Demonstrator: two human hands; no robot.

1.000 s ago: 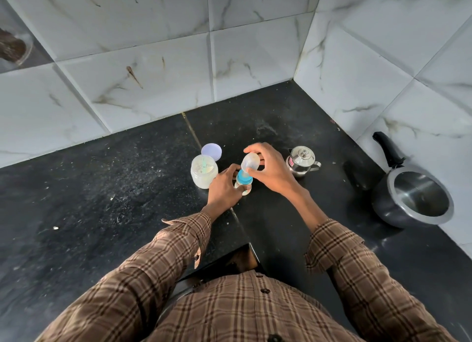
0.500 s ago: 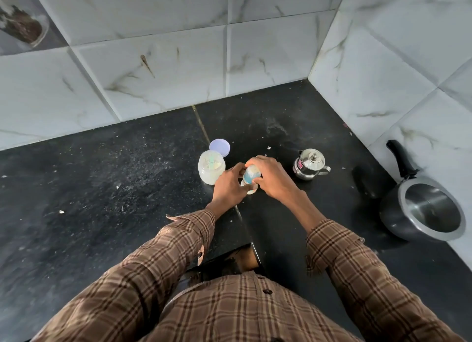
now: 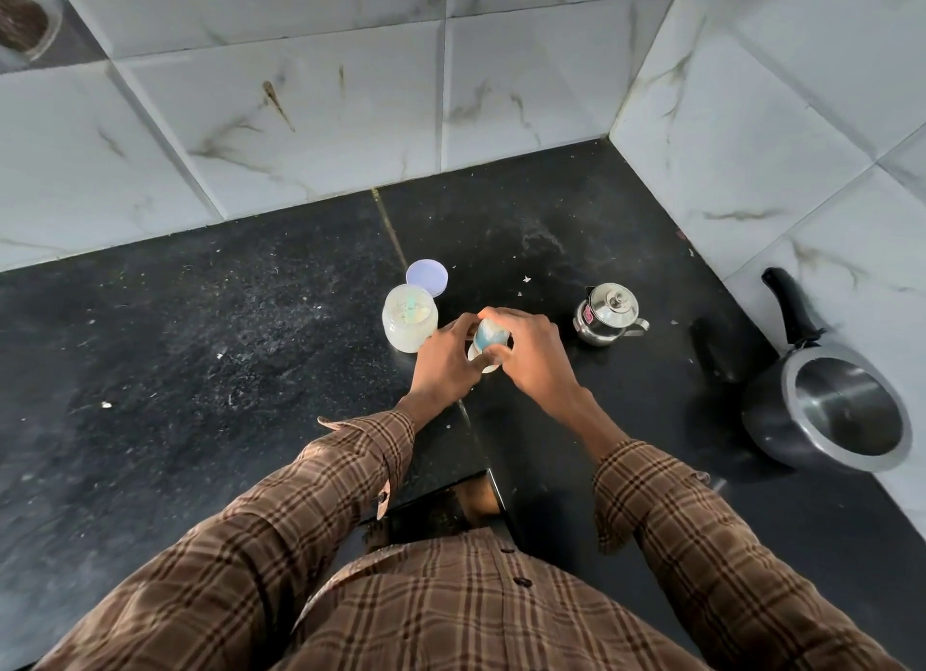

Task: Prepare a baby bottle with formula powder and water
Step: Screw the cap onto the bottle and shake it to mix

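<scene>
- A black stone counter (image 3: 200,349) fills a corner between white marble-patterned wall tiles (image 3: 320,119); pale specks and crumbs are scattered over the dark surface; a seam runs through the counter from the back wall toward the person.
- The baby bottle (image 3: 488,338) stands near the middle of the counter on that seam; it has a blue ring and a clear top, and most of its body is hidden behind the fingers.
- The left hand (image 3: 443,364) wraps the bottle from the left side, fingers curled round its lower part; the right hand (image 3: 531,354) grips it from the right and over the top, fingers curled round the cap end; both hands touch the bottle and each other's fingertips nearly meet.
- The formula jar (image 3: 408,319) stands open just left of the left hand, pale powder and a greenish scoop visible inside; its round lid (image 3: 427,278) lies flat on the counter, touching the jar's far side.
- A small steel kettle (image 3: 607,313) with a knobbed lid sits to the right of the right hand, apart from it; its spout points right.
- A pressure cooker (image 3: 827,410) with a black handle rests at the right wall, well apart from the bottle; it is open and tilted toward the camera.
- Brown checked sleeves (image 3: 320,495) cover both forearms.
</scene>
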